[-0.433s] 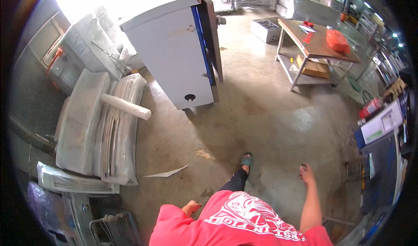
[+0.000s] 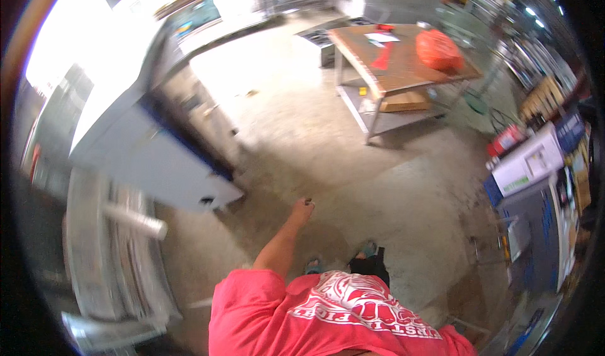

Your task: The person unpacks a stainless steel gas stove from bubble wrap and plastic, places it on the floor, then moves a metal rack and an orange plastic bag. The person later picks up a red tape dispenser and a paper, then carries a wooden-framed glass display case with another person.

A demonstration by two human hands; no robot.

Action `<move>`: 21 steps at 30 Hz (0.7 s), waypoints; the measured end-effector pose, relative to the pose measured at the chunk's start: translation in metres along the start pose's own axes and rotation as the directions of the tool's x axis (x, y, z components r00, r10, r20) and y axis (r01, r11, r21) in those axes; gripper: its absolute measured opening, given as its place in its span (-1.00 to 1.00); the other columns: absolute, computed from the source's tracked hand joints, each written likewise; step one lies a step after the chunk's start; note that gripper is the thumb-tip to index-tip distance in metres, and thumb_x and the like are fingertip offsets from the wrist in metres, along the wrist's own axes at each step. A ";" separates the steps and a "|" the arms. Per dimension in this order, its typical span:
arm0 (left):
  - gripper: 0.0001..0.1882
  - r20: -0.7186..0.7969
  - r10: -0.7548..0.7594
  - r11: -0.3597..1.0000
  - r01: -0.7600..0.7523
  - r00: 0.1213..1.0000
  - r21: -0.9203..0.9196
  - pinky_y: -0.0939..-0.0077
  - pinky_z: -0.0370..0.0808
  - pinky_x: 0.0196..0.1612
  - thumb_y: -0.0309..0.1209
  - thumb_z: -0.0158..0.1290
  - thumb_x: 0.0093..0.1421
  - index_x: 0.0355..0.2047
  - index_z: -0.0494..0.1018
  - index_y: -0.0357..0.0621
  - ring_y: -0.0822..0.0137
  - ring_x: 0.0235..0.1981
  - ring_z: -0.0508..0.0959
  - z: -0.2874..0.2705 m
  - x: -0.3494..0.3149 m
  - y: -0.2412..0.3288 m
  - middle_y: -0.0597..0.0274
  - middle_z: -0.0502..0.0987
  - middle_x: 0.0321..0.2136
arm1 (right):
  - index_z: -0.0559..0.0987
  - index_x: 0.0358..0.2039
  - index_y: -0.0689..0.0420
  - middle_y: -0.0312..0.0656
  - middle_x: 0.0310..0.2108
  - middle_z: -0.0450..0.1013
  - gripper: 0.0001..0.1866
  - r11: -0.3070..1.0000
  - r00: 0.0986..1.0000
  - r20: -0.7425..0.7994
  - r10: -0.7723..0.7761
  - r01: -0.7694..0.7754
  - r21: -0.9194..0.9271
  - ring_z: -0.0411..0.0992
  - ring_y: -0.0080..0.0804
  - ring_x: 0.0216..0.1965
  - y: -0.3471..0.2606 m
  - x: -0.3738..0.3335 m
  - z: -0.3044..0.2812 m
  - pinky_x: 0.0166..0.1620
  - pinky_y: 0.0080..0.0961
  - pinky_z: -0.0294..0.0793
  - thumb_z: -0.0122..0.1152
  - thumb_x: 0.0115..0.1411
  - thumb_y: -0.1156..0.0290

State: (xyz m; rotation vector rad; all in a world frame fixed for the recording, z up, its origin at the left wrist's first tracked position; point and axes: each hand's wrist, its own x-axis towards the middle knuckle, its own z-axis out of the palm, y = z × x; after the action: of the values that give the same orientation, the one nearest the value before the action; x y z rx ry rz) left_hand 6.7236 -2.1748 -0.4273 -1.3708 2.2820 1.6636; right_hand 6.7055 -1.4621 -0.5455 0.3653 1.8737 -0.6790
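My left hand (image 2: pixel 303 210) swings out ahead of my body over the concrete floor, fingers curled closed. A small dark spot shows at its fingertips, too small to name. It touches nothing else I can see; nearest is the lower corner of a tall, light grey metal cabinet (image 2: pixel 167 160) standing to its left. My right hand is out of sight; just the red sleeve (image 2: pixel 457 340) shows on that side. Below my left hand are my sandalled feet (image 2: pixel 368 249).
A brown-topped work table (image 2: pixel 403 53) with an orange plastic bag (image 2: pixel 438 50) stands ahead. Wrapped flat panels (image 2: pixel 94 230) lean at the left under a white roll (image 2: pixel 135 221). At the right are a white box (image 2: pixel 528 163) and a red fire extinguisher (image 2: pixel 505 140).
My view has turned right and moved forward, so the cabinet and table sit further left. My left hand has swung forward; my right hand has dropped back out of view.
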 end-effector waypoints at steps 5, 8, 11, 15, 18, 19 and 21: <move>-0.47 0.073 0.284 0.954 -0.289 0.956 0.077 0.25 0.46 0.08 -0.20 0.08 0.23 0.14 0.42 -0.24 0.02 0.01 0.56 0.100 0.115 0.149 -0.09 0.57 -0.03 | 0.49 -0.14 0.14 -0.09 -0.32 0.49 -0.71 0.939 0.988 0.075 0.138 -0.154 0.308 0.51 -0.08 -0.40 -0.118 0.068 -0.083 -0.40 -0.05 0.54 0.24 0.19 0.28; -0.52 0.226 0.106 0.942 -0.171 0.968 0.290 0.18 0.47 0.03 -0.20 0.08 0.21 0.09 0.47 -0.16 0.01 -0.03 0.59 0.153 0.157 0.133 -0.13 0.58 -0.06 | 0.52 -0.20 0.15 -0.10 -0.32 0.49 -0.75 0.916 0.992 0.080 0.102 -0.125 0.380 0.51 -0.09 -0.40 -0.240 0.111 -0.180 -0.39 -0.04 0.54 0.25 0.18 0.29; -0.61 0.419 -0.086 0.826 -0.171 0.904 0.538 0.19 0.53 -0.10 -0.23 0.13 0.16 -0.05 0.56 -0.15 0.08 -0.14 0.62 0.184 0.168 0.093 -0.01 0.62 -0.15 | 0.48 0.01 0.17 -0.06 -0.17 0.53 -0.57 0.981 0.989 -0.147 -0.008 0.037 0.193 0.55 -0.13 -0.28 -0.379 0.142 -0.290 -0.22 -0.14 0.56 0.25 0.18 0.25; -0.55 0.709 -0.345 0.296 -0.645 0.615 0.704 0.21 0.52 0.04 -0.05 0.03 0.18 -0.06 0.59 -0.04 0.05 0.00 0.58 0.215 0.173 0.082 0.04 0.60 -0.03 | 0.41 0.18 0.19 0.01 0.01 0.50 -0.45 0.958 0.891 -0.354 -0.285 0.271 -0.091 0.56 -0.13 -0.15 -0.571 0.167 -0.444 -0.01 -0.27 0.50 0.17 0.25 0.17; -0.60 0.371 -0.440 0.725 0.080 0.818 0.684 0.22 0.55 -0.04 -0.09 0.07 0.15 -0.09 0.60 0.00 0.08 -0.08 0.62 0.246 0.212 0.108 0.12 0.63 -0.09 | 0.40 0.16 0.24 -0.01 0.03 0.50 -0.51 0.861 0.750 -0.432 -0.501 0.479 -0.168 0.55 -0.18 -0.17 -0.699 0.188 -0.532 -0.04 -0.27 0.50 0.12 0.29 0.26; -0.61 0.402 -0.415 0.750 0.057 0.816 0.659 0.22 0.56 -0.07 -0.10 0.07 0.15 -0.09 0.60 0.00 0.10 -0.10 0.63 0.258 0.240 0.122 0.13 0.63 -0.10 | 0.41 0.16 0.26 -0.01 0.04 0.50 -0.53 0.848 0.735 -0.448 -0.510 0.517 -0.117 0.55 -0.22 -0.17 -0.738 0.197 -0.558 -0.05 -0.27 0.51 0.11 0.30 0.30; -0.63 0.460 -0.364 0.795 0.013 0.810 0.606 0.22 0.57 -0.12 -0.13 0.08 0.16 -0.11 0.60 0.00 0.15 -0.14 0.64 0.278 0.304 0.154 0.16 0.64 -0.13 | 0.40 0.15 0.28 0.00 0.01 0.51 -0.55 0.818 0.705 -0.443 -0.554 0.559 -0.136 0.55 -0.27 -0.20 -0.804 0.214 -0.604 -0.09 -0.31 0.52 0.09 0.30 0.33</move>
State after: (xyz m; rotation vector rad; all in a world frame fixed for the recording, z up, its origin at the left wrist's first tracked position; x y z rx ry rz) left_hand 6.3091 -2.1438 -0.5720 -0.7992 1.9480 0.9733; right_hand 5.7372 -1.7438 -0.3450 -0.0698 2.4827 -1.0784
